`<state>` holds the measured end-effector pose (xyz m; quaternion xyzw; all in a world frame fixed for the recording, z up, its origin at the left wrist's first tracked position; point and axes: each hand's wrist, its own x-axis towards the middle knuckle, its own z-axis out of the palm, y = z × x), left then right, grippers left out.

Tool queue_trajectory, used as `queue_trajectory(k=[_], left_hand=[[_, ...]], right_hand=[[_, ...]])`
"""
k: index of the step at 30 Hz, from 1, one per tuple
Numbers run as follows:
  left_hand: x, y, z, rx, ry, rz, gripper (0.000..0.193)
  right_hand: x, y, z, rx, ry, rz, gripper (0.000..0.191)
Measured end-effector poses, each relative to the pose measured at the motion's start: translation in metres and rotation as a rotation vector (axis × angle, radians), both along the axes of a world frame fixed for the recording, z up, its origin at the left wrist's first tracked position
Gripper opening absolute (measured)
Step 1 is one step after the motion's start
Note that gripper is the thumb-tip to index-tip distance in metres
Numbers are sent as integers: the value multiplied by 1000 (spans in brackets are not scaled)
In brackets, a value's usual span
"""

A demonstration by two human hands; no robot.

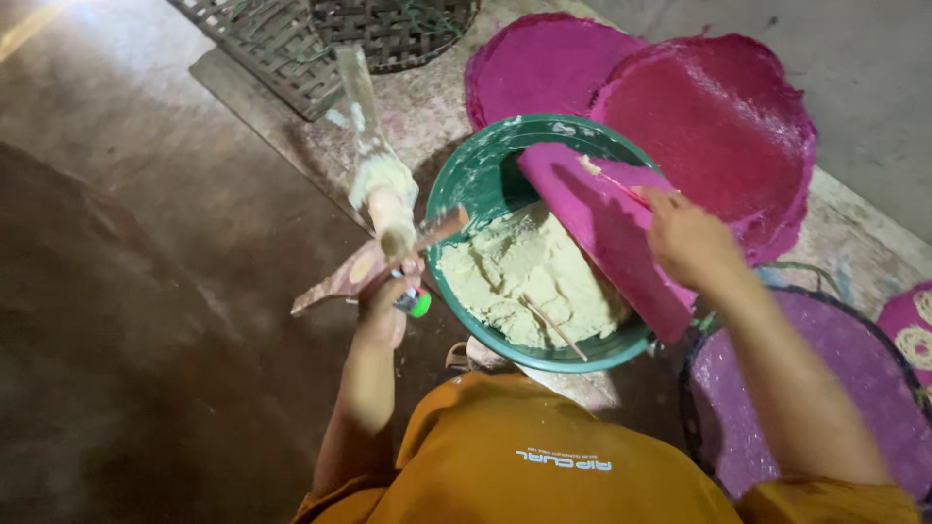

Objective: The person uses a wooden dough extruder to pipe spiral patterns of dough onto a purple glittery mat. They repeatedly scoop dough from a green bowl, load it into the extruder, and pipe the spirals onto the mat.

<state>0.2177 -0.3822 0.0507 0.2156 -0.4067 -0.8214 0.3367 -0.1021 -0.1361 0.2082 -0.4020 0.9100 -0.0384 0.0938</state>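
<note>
At the centre of the frame sits a green bowl [466, 184] heaped with pale dough [524, 277]; a thin stick [553, 328] lies across the dough toward the lower rim. The left hand [388, 301], left of the bowl, is clenched around a wooden press [374, 209] smeared with dough, whose flat arms stretch toward the upper and lower left; a small green-tipped object [417, 304] shows by the fingers. The right hand [689, 238], right of centre, grips a magenta sheet [602, 228] that leans tilted over the bowl's right side, covering part of the rim and the dough there. Behind it, at upper right, round magenta mats [709, 116] overlap in a stack. A purple round tray [825, 388] lies at lower right under the forearm. Woven baskets [320, 39] rest at the top, on the worn surface [427, 107]. An orange shirt [544, 456] fills the bottom edge.
</note>
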Motion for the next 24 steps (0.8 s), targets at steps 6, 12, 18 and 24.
queue_trajectory(k=[6,12,18,24], left_hand=[[3,10,-32,179,15,-160,24],[-20,16,-32,168,75,-108,28],[-25,21,-19,86,36,-64,34],[-23,20,-18,169,128,-74,24]], right_hand=[[2,-108,16,270,254,678,41],[35,-193,-45,-72,71,1217,37],[17,-197,-54,210,-14,1123,23],[28,-194,-71,2,221,1270,15]])
